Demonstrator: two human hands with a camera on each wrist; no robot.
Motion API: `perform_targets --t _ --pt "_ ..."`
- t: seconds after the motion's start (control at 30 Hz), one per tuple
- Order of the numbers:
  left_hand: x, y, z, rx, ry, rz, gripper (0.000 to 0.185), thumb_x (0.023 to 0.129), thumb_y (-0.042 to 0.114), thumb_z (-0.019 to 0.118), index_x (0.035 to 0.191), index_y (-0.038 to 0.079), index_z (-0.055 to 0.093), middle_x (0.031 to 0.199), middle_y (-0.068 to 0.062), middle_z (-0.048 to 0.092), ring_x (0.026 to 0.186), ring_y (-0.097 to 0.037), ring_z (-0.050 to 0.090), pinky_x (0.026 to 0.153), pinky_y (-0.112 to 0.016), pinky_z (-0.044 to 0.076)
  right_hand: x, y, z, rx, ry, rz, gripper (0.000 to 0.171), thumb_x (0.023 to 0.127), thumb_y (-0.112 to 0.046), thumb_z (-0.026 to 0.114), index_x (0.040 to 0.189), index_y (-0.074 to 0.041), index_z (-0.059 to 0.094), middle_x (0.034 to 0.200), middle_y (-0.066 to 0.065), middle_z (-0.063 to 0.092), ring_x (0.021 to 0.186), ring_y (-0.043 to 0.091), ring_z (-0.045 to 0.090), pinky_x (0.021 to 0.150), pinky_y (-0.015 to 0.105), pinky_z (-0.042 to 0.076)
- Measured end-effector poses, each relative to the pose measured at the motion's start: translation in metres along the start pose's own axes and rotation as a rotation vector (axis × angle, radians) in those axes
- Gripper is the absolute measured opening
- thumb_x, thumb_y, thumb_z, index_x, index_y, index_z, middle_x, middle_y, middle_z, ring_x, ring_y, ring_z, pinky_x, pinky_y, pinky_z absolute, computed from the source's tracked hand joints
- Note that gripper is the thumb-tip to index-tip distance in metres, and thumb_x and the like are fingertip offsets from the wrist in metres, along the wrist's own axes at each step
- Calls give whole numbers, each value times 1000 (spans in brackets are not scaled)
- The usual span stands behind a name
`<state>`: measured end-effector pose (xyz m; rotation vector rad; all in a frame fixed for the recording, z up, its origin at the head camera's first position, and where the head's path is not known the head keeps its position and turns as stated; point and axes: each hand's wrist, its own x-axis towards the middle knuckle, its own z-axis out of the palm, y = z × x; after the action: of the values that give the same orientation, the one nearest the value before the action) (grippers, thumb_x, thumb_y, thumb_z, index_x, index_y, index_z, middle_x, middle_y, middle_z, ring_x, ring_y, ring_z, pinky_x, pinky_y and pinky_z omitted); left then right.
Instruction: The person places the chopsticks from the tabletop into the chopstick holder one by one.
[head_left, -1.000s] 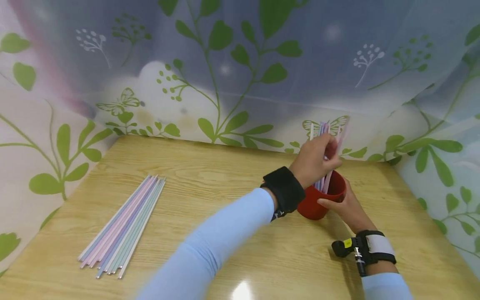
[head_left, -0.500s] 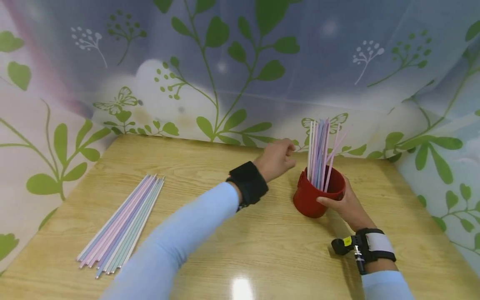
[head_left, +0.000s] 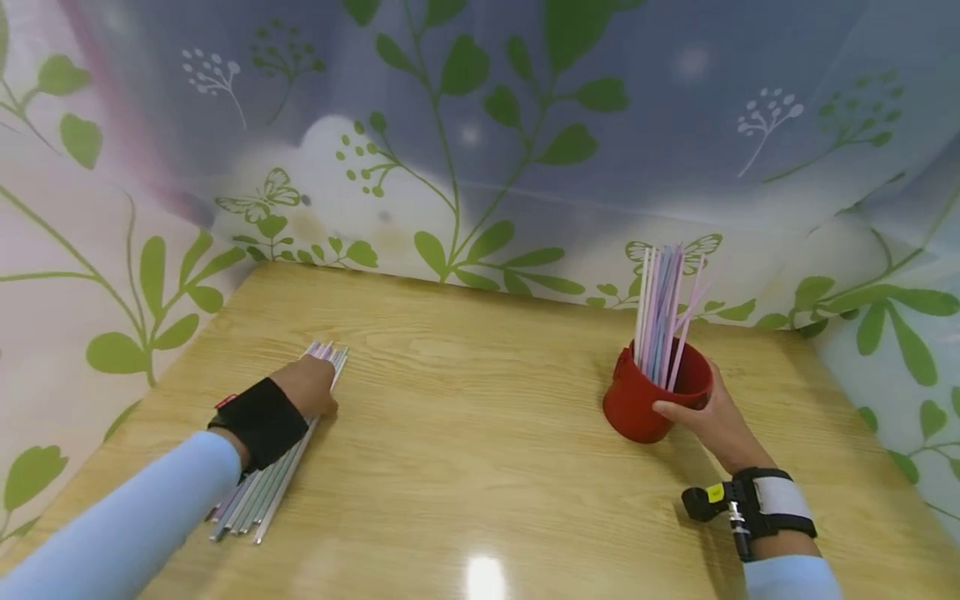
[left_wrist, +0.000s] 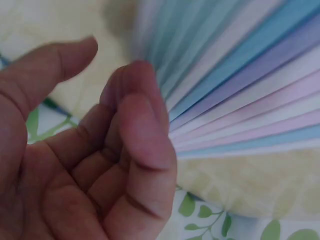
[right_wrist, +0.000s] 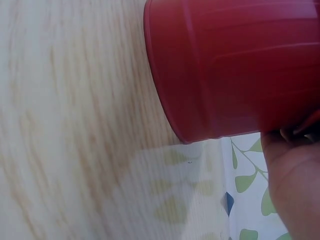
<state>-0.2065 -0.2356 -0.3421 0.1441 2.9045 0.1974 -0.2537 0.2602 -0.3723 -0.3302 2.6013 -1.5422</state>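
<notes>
Now that the left hand has swung back from the red cup, its curled, empty fingers reach the flat straws; the right hand stays clasped round the cup — another pickup, I'd say.

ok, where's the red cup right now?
In the head view the red cup stands on the right side of the wooden table, near the back edge, held by the right hand, with pastel straws standing in it.

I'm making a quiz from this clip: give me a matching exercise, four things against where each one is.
Things:
1. red plastic cup
2. flat bundle of pastel straws
3. left hand
4. upright pastel straws

Places:
a. standing inside the cup
b. gripped by the right hand
c. lying on the wooden table
d. over the bundle's far end

Pairs: 1-b, 2-c, 3-d, 4-a
</notes>
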Motion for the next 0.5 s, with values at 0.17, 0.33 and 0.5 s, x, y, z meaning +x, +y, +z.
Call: perform_targets --t 0.17,0.33,0.5 --pt "-5 4 12 5 58 -10 15 63 9 60 56 5 47 58 -6 47 50 -18 44 44 -29 36 -2 1 -1 25 7 -2 75 78 -20 59 133 -27 8 129 4 27 110 13 32 78 12 39" --pt "-2 16 21 38 120 -14 5 58 2 55 57 2 50 60 -11 53 52 -22 50 45 -37 41 -3 2 0 19 7 7 76 77 -21 59 133 -25 7 129 4 27 111 15 32 78 12 38" --pt "12 31 24 9 143 17 14 55 8 60 49 5 47 53 -8 52 47 -19 48 42 -32 39 -3 2 -1 15 23 -3 76 77 -22 59 133 -25 7 129 4 27 110 15 32 78 12 38"
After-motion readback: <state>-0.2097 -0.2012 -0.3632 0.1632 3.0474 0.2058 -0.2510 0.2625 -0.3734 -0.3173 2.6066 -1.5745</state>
